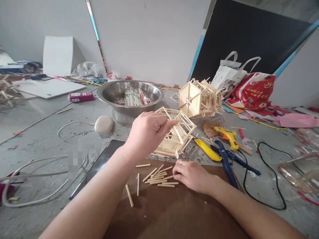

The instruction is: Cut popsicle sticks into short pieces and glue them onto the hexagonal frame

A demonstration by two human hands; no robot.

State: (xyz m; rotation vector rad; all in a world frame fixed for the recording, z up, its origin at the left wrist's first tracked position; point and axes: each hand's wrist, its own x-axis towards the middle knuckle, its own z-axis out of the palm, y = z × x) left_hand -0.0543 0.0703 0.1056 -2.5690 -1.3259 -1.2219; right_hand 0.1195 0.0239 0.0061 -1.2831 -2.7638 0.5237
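Observation:
My left hand (149, 132) is closed in a pinch over an open frame of pale wooden sticks (183, 137). Whatever lies between its fingertips is too small or hidden to name. Low on the right of that frame, my right hand (190, 176), with a ring on one finger, rests with curled fingers at the edge of a loose pile of short wooden sticks (156, 177). Its fingertips meet the ends of the sticks, and their grip is hidden. A larger hexagonal stick model (190, 99) lies on its side behind the frame.
To the right lie a yellow utility knife (207, 150), a blue-handled cutter (225, 162) and a yellow glue gun (228, 136) with a black cord. A steel basin (104, 96) holds packaged sticks. A black tablet-like slab (99, 166) sits under my left forearm; a brown board (159, 212) lies in front.

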